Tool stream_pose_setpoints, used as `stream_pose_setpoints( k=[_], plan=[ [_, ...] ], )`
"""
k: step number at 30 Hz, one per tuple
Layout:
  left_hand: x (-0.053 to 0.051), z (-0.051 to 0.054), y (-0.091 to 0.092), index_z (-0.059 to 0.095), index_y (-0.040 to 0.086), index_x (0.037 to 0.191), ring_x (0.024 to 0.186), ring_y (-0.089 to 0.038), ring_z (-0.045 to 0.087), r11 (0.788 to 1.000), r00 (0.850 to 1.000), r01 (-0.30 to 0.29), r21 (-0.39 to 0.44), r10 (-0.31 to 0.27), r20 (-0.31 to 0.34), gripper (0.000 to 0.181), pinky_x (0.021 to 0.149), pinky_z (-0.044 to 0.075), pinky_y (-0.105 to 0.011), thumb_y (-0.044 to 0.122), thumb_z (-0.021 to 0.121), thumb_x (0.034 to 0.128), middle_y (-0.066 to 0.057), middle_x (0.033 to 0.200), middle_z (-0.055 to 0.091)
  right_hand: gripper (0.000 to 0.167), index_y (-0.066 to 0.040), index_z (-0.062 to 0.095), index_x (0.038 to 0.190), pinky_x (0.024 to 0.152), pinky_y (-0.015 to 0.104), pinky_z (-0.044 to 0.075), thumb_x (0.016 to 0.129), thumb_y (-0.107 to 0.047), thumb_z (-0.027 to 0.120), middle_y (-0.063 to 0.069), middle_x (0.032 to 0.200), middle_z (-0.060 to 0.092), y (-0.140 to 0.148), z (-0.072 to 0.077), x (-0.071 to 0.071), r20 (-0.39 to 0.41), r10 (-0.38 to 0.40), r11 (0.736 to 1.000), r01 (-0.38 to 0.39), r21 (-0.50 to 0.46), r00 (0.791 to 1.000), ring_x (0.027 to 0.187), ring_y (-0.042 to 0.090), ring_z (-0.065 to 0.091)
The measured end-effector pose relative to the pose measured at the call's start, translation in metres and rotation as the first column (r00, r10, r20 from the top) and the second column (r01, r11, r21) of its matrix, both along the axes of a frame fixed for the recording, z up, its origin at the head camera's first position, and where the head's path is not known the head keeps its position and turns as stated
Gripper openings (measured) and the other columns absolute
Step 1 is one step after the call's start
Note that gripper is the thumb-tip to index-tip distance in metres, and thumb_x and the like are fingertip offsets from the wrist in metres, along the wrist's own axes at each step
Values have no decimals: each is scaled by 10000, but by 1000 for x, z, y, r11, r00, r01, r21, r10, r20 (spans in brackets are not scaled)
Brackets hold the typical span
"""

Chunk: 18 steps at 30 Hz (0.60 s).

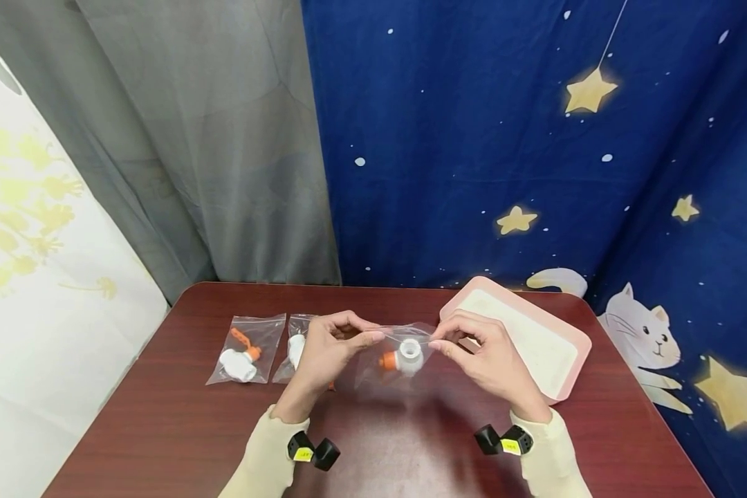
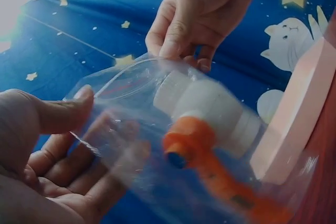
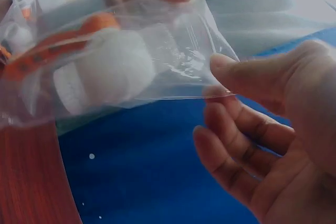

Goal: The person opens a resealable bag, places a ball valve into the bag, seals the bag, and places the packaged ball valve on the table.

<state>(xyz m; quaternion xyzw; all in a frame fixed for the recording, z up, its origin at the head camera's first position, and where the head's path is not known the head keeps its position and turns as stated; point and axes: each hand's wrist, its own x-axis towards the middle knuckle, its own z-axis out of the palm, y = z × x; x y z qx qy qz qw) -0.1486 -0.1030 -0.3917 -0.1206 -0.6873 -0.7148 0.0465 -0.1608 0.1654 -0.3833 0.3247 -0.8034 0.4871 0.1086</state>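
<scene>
Both hands hold a clear zip bag [image 1: 367, 370] above the table, pinching its top edge at opposite ends. My left hand [image 1: 324, 353] has the left end between thumb and fingers. At the right end, my right hand [image 1: 492, 353] pinches the plastic between thumb and index finger, its other fingers loosely bent in the right wrist view. Inside the bag lies a white plastic fitting [image 2: 210, 108] with an orange side piece [image 2: 189, 137] and a long orange strip [image 2: 236, 195]. Whether the bag's mouth is sealed I cannot tell.
Two similar bags lie on the dark red table [image 1: 162, 415] at the left: one bag [image 1: 274, 332] in full view, another bag [image 1: 283, 373] partly behind my left hand. A pink-rimmed tray [image 1: 575, 377] with a pale inside sits at the right, partly behind my right hand. Curtains [image 1: 411, 207] hang behind.
</scene>
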Motion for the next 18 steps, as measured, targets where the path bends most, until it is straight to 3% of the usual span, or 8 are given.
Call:
stream_pose_setpoints(
  k=[4,9,15,18],
  plan=[
    [1,-1,5,737,-62,928,801,-117,767,1000,999,15,18,-15,-49,190,719,615,-241,53,845,821,-97,914,799,79,-188,725,887,701,220,560,908,-157,795,-60,951,683,1,-1,-1,52,54,998,-55,25,997,804,98,642],
    [3,-3,10,760,-24,888,710,-85,724,1000,999,-16,-7,16,-37,162,652,584,-215,77,860,810,-79,864,790,146,-212,666,943,805,267,578,904,-173,801,-30,1078,719,-5,-3,1,84,73,996,-77,36,994,927,113,675],
    [5,-5,14,801,52,844,651,-113,705,998,999,-23,-57,21,-31,139,576,570,-246,142,891,787,-89,854,797,304,-226,684,1147,789,277,568,880,-231,829,-94,1032,713,-21,-5,6,-1,42,999,-42,29,999,907,107,666],
    [5,-6,16,814,66,841,692,-158,731,998,998,7,-59,-10,-61,133,592,591,-282,153,896,782,-79,846,795,246,-254,711,1119,794,253,552,896,-235,815,-118,994,705,-29,-7,8,-52,49,999,-48,10,997,890,99,651]
  ],
)
